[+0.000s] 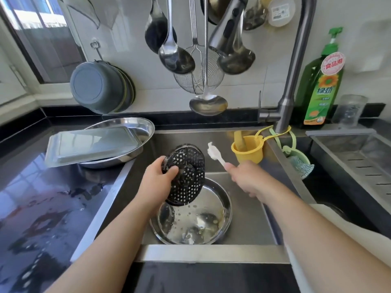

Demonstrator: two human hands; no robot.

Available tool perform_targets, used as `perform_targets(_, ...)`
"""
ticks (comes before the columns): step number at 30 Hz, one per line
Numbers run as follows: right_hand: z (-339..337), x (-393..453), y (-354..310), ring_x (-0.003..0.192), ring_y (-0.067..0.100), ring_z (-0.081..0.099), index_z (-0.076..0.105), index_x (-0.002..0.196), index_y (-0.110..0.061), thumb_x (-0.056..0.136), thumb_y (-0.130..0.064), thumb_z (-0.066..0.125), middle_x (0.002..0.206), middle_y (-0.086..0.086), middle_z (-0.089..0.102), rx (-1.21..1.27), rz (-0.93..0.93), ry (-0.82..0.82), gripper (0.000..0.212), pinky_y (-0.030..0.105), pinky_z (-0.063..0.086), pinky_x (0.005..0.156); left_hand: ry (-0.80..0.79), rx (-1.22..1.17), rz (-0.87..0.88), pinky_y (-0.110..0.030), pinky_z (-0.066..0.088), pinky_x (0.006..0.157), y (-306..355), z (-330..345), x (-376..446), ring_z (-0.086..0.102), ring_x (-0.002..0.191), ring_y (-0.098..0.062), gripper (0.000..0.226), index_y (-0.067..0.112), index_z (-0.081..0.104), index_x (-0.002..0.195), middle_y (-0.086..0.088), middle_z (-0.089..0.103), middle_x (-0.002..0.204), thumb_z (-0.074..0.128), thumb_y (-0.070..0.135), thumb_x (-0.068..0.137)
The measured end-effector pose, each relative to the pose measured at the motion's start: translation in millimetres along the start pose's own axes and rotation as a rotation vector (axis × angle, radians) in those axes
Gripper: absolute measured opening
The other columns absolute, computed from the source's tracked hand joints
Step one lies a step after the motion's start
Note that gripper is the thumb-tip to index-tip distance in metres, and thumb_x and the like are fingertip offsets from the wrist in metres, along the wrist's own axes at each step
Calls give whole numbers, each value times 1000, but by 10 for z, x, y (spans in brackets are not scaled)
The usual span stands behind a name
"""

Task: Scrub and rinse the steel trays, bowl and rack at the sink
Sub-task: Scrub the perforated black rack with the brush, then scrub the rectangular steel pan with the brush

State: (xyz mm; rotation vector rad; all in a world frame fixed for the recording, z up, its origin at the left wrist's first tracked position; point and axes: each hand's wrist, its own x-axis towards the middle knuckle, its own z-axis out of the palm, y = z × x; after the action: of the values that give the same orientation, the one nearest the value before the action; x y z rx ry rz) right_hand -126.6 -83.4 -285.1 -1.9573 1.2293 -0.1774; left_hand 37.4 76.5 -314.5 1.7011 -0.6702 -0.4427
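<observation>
My left hand (157, 176) grips a round perforated rack (187, 176), dark and full of holes, holding it tilted on edge over the sink (249, 208). In my right hand (243, 176) is a white brush (214, 154), held by its handle with the bristle head up and just right of the rack, not touching it. Below the rack a round steel tray (194, 216) lies flat in the sink with water and residue in it. On the left counter a rectangular steel tray (88, 144) lies upside down across an oval steel bowl (139, 127).
The grey faucet (296, 60) arches over the sink, its spray head among hanging ladles and a wire skimmer (198, 79). A yellow cup (248, 150) hangs at the sink's back right. A green detergent bottle (321, 81) stands behind. A second basin (349, 157) lies right; the left counter (42, 208) is wet.
</observation>
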Motion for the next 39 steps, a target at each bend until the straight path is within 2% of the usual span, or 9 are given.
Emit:
perform_targets(5, 46, -112, 9, 65, 19, 49, 60, 105, -8, 104, -53, 43, 79, 3, 55, 35, -62, -56, 48, 29, 37, 54, -84, 369, -195, -49, 56, 96, -399, 50, 128, 72, 97, -28, 12, 14, 71, 103, -6, 77, 97, 68, 9, 93)
perform_targets(12, -13, -110, 50, 56, 17, 41, 58, 99, -10, 107, -49, 39, 72, 3, 49, 7, -125, -115, 44, 27, 31, 50, -150, 122, -511, -60, 57, 94, -500, 209, 344, 69, 109, -47, 39, -4, 59, 123, -31, 68, 116, 51, -21, 89)
perform_targets(15, -25, -122, 46, 56, 17, 41, 61, 104, -8, 107, -48, 38, 72, 3, 49, 3, -136, -137, 46, 29, 31, 50, -154, 292, -477, -33, 59, 54, -577, 318, 418, 70, 71, -27, 40, -6, 55, 131, -21, 65, 91, 49, -16, 93)
perform_targets(17, -33, -112, 71, 55, 18, 41, 59, 103, -8, 106, -49, 38, 73, 4, 50, 12, -135, -125, 45, 28, 31, 49, -98, 397, -506, -27, 53, 45, -636, 377, 426, 63, 51, -16, 33, -6, 55, 130, -12, 62, 79, 55, -6, 97)
perform_targets(19, -32, -76, 96, 56, 19, 43, 58, 102, -9, 107, -48, 38, 77, 6, 52, 11, -157, -115, 44, 28, 32, 49, -100, 511, -524, -29, 57, 59, -616, 394, 408, 68, 63, -19, 23, -2, 61, 120, -9, 65, 83, 58, -1, 98)
perform_targets(23, -20, -80, 87, 58, 19, 43, 58, 99, -10, 107, -48, 38, 81, 7, 53, -2, -178, -123, 43, 29, 33, 50, -445, 1102, -483, -28, 43, 81, -373, 284, 309, 70, 109, -32, 15, 14, 68, 87, -12, 75, 115, 59, 8, 98)
perform_targets(29, -9, -200, 70, 53, 18, 40, 58, 97, -11, 106, -52, 40, 72, 5, 49, -36, -167, -158, 46, 27, 32, 47, -214, 407, -448, -31, 55, 59, 20, 152, 71, 64, 61, -22, 16, 7, 65, 98, -16, 68, 87, 55, -5, 98)
perform_targets(33, 25, -151, 75, 52, 17, 39, 55, 89, -13, 104, -53, 42, 67, 2, 47, -70, -172, -160, 45, 27, 28, 47, -148, 143, -319, -39, 64, 73, 476, -178, -321, 72, 68, -22, 16, 3, 69, 109, -15, 74, 86, 59, -5, 98)
perform_targets(39, 90, -183, -3, 46, 15, 40, 54, 64, -14, 105, -46, 46, 48, -5, 46, -143, -211, -108, 53, 26, 27, 47, 86, 24, -334, -30, 62, 60, 580, -1100, -507, 71, 70, -24, 14, 5, 68, 107, -15, 70, 85, 56, 13, 106)
